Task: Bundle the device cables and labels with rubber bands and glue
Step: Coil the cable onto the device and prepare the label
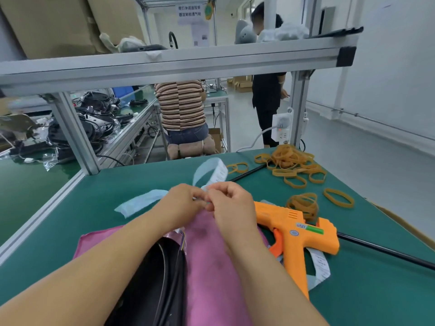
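Note:
My left hand (182, 203) and my right hand (229, 205) meet over a pink cloth (211, 267), fingertips pinched together on thin coloured wires and a pale blue label strip (209, 171) that loops up behind them. Another piece of the strip (141, 202) trails left on the green mat. A black device with its cable (162, 278) lies under my left forearm. An orange glue gun (296, 234) rests on the mat just right of my right wrist. Tan rubber bands (292, 163) are heaped at the back right.
A printed white label (321, 264) lies under the glue gun handle. A black cord (386, 250) runs across the mat's right side. An aluminium frame post (73, 135) stands at the left. Two people work at benches beyond the table edge. A power strip (281, 125) hangs on the right post.

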Available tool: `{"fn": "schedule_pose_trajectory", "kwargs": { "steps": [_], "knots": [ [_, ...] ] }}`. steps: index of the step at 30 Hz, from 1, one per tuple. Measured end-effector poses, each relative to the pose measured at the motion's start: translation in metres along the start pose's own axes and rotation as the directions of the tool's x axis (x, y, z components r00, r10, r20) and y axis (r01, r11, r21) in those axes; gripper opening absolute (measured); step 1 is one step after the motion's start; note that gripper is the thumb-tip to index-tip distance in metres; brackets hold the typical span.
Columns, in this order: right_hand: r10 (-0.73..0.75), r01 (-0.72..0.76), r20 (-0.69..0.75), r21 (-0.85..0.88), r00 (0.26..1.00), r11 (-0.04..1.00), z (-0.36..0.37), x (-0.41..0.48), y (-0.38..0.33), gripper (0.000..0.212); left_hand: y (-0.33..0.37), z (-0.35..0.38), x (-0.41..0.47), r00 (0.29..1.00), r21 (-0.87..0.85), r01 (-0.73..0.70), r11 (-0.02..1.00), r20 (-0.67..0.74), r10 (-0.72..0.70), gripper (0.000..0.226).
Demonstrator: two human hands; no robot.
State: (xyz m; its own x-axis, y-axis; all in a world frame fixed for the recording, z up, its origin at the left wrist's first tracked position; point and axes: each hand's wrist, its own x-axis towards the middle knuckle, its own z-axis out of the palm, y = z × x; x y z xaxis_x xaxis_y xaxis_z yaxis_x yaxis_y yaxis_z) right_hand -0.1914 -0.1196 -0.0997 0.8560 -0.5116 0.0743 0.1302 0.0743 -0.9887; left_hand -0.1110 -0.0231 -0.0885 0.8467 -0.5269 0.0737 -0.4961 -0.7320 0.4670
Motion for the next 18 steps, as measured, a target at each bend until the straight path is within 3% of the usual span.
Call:
{"fn": "schedule_pose_trajectory", "kwargs": {
  "steps": [5,7,9,11,15,18],
  "knots": [
    [0.079,-0.079,-0.007,0.04,0.997,0.996,0.001,-0.001,0.003,0.019,-0.017,-0.002,0.004,0.993,-0.081,0.122,0.989,0.018,-0.121,0.012],
    [0.151,-0.139,-0.077,0.145,0.986,0.98,-0.003,0.006,0.005,0.021,-0.018,-0.003,0.006,0.983,-0.284,0.149,0.947,-0.06,-0.173,0.011],
    [0.231,-0.201,-0.117,0.223,0.966,0.954,-0.007,0.012,0.007,0.024,-0.02,-0.009,0.006,0.955,-0.541,0.162,0.825,-0.125,-0.269,0.012],
    [0.272,-0.241,-0.104,0.244,0.957,0.939,-0.006,0.015,0.011,0.025,-0.021,-0.017,0.005,0.945,-0.708,0.15,0.69,-0.103,-0.311,0.012],
    [0.255,-0.258,0.036,0.162,0.966,0.953,0.001,0.013,0.015,0.026,-0.02,-0.023,-0.003,0.959,-0.835,0.164,0.525,0.01,-0.284,0.024],
    [0.138,-0.143,0.152,0.019,0.979,0.99,0.006,0.007,0.016,0.037,-0.013,-0.024,-0.005,0.959,-0.892,0.189,0.41,0.079,-0.271,0.025]
  ]
}}
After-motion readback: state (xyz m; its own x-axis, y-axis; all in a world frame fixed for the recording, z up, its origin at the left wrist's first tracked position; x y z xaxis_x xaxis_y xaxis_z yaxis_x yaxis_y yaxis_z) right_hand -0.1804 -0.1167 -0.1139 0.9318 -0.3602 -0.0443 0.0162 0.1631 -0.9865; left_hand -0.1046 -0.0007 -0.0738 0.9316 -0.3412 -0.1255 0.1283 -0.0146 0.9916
